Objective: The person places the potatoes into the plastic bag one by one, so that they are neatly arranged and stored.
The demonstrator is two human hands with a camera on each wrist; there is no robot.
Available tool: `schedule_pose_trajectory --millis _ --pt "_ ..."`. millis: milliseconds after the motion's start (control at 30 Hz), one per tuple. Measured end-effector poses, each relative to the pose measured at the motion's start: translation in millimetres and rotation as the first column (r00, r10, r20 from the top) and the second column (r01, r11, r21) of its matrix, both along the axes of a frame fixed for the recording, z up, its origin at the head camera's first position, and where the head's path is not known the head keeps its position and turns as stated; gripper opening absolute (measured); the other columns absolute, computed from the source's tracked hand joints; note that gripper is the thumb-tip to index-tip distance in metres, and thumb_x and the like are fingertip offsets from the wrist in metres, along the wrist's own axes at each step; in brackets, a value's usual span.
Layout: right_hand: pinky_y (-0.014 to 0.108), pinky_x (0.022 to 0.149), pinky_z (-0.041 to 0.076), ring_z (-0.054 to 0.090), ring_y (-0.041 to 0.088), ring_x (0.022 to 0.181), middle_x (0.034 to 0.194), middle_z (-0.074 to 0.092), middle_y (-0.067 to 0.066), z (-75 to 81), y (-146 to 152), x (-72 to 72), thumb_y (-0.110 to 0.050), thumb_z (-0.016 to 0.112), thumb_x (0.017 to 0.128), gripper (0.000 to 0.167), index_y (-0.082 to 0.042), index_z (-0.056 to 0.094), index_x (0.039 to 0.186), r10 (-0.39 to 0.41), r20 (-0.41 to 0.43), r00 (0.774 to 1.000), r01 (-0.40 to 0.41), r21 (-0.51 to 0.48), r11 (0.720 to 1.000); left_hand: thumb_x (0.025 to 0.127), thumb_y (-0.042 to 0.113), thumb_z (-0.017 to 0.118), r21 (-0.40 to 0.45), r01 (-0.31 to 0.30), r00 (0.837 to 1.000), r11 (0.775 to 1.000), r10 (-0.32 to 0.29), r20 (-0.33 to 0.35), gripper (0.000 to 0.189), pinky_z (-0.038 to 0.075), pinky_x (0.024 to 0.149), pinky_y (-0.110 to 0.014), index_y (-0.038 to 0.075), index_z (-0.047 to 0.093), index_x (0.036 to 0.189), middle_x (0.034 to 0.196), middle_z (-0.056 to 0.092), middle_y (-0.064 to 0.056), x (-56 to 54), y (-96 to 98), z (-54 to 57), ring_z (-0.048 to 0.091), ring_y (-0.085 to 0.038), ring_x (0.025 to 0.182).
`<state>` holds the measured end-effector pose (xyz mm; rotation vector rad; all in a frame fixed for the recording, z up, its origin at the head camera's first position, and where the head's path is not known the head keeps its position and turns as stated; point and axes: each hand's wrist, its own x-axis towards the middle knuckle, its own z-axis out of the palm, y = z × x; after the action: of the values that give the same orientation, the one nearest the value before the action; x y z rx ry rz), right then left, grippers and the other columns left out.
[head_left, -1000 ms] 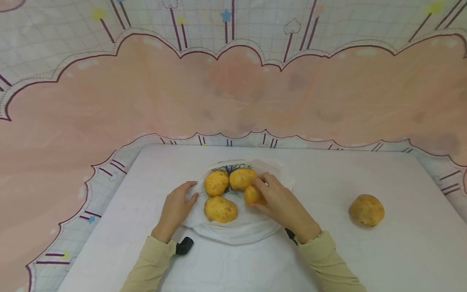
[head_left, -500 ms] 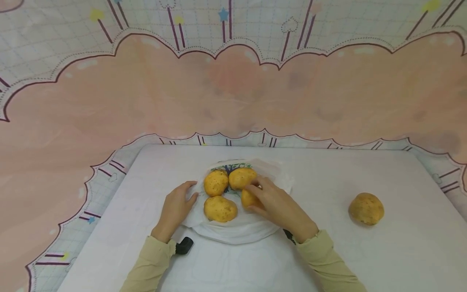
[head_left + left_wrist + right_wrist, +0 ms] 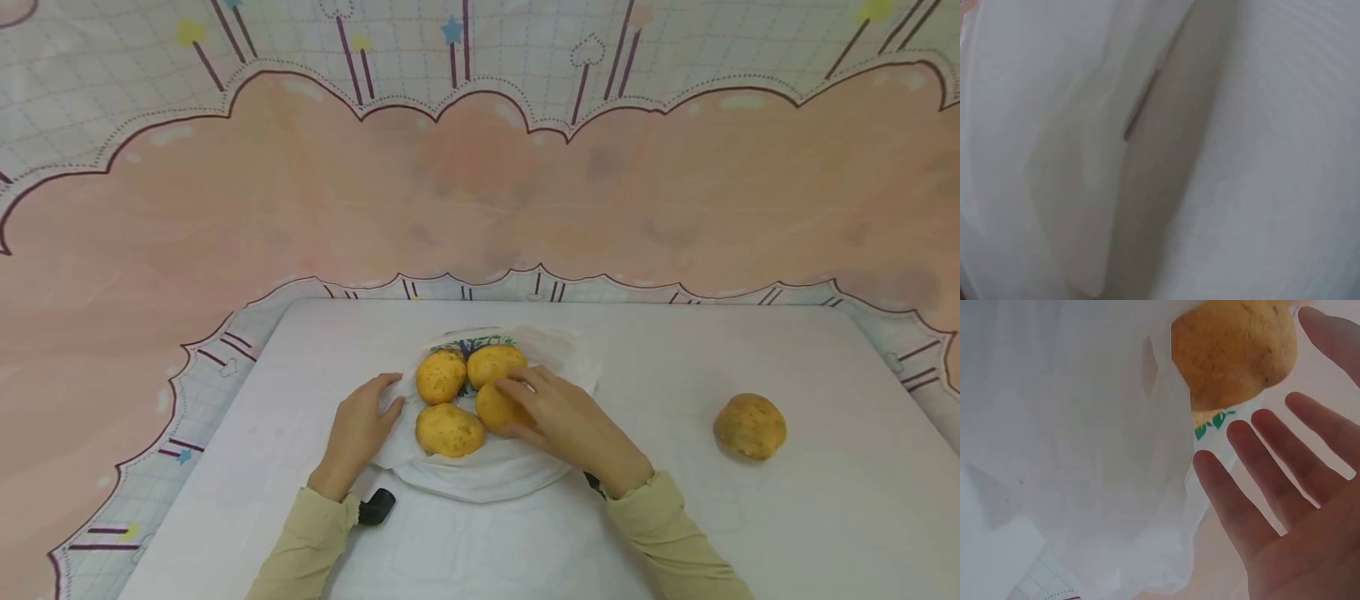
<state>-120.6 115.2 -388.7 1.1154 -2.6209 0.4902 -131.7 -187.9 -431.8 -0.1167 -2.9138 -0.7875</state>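
Observation:
In the head view, several yellow potatoes lie close together on a thin white plastic bag (image 3: 480, 483) with a blue-green tree print. My right hand (image 3: 573, 417) is at the right-hand potato (image 3: 498, 408), covering its right side. The right wrist view shows that hand's fingers (image 3: 1272, 469) straight and spread, with a potato (image 3: 1235, 353) beyond them and a fold of the bag in front. Beside the bag's left edge rests my left hand (image 3: 362, 425), thumb apart from the fingers. White bag film (image 3: 1072, 156) fills much of the left wrist view, where the hand is not seen.
A single larger, browner potato (image 3: 750, 427) lies apart on the right of the white table (image 3: 637, 342). Dark wrist gear (image 3: 377, 507) sits at the left cuff. A patterned cloth backdrop (image 3: 480, 200) rises behind the table.
The right-hand potato has moved left, closer to the other potatoes, and more of it shows. My right hand has shifted slightly left. The left hand has kept its place.

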Motion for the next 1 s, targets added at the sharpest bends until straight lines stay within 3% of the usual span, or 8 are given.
schedule_pose_trajectory --millis 233,500,867,1000 --pt "0.036 0.089 0.057 0.061 0.025 0.112 0.124 0.060 0.011 3.3 6.4 -0.8 -0.027 0.082 0.082 0.053 -0.007 0.061 0.126 -0.005 -0.048 0.999 0.004 -0.023 1.000 0.094 0.014 0.067 -0.002 0.004 1.000 1.000 -0.004 -0.008 0.041 0.047 0.104 -0.054 0.000 0.059 0.132 0.133 0.062 -0.021 -0.3 -0.2 -0.1 0.056 -0.039 0.126" --pt "0.036 0.088 0.058 0.061 0.024 0.115 0.127 0.060 0.009 8.5 16.0 0.1 -0.026 0.082 0.083 0.054 -0.008 0.061 0.129 -0.046 0.014 0.999 0.046 -0.013 0.999 0.094 0.015 0.067 -0.002 0.006 1.000 1.000 -0.006 -0.003 0.041 0.047 0.104 -0.054 0.001 0.059 0.132 0.133 0.062 -0.021 0.3 -1.7 0.3 0.056 -0.039 0.126" --pt "0.037 0.090 0.058 0.061 0.024 0.114 0.128 0.060 0.010 13.5 40.8 2.4 -0.024 0.080 0.085 0.054 -0.006 0.059 0.131 -0.108 -0.007 0.994 0.108 0.039 0.993 0.094 0.014 0.067 0.001 0.008 1.000 1.000 -0.008 -0.010 0.041 0.047 0.104 -0.054 0.000 0.059 0.132 0.132 0.062 -0.021 -0.4 -3.1 -1.1 0.056 -0.039 0.126" --pt "0.042 0.094 0.056 0.061 0.028 0.115 0.127 0.060 0.011 14.3 50.3 2.4 -0.024 0.079 0.086 0.053 -0.005 0.059 0.131 -0.129 -0.010 0.992 0.129 0.049 0.990 0.094 0.015 0.067 0.005 0.006 1.000 1.000 -0.006 0.004 0.041 0.047 0.104 -0.054 0.001 0.059 0.132 0.133 0.062 -0.021 -1.0 -1.4 -1.3 0.056 -0.039 0.126"
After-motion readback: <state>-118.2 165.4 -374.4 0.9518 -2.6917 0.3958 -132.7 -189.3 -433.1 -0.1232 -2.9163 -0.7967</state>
